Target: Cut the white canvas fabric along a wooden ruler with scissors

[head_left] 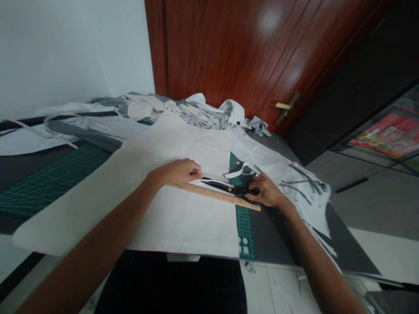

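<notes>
A large cream fabric piece lies over the table and a green cutting mat. Across it runs a wooden ruler. Black scissors rest just above the ruler, their blades pointing left along a slit in the fabric. My right hand is closed round the scissor handles. With fingers pinched, my left hand grips the fabric near the blade tips. A narrow cut strip curls up beside the scissors.
Fabric scraps are heaped along the table's back edge by a wooden door. White fabric with grey strips lies at the right. More cloth covers the back left.
</notes>
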A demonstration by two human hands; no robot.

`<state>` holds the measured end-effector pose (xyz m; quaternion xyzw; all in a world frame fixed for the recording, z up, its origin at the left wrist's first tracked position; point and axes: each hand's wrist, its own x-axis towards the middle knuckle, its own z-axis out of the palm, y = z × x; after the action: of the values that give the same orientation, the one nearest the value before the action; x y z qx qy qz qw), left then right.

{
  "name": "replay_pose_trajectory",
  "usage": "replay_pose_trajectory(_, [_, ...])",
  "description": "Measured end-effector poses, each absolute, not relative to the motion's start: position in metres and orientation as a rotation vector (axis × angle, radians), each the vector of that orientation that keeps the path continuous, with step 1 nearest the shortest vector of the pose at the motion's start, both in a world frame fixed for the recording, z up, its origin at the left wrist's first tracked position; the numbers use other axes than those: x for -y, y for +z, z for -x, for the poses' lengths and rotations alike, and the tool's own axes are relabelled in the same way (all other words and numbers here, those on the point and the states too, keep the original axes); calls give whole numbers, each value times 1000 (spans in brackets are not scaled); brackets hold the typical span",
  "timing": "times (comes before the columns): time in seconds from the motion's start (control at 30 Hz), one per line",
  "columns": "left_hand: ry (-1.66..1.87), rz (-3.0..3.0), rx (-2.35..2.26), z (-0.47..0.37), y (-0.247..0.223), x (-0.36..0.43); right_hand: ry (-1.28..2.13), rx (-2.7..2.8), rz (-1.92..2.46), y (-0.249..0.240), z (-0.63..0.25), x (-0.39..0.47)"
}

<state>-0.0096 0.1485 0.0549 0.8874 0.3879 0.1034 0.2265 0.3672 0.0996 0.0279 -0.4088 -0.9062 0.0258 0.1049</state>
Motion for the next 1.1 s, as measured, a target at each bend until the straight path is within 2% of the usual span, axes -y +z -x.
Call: replay_pose_trajectory(1.1, [345,-2491,-879,7,56,-148,-51,2636,1318,31,-356,-96])
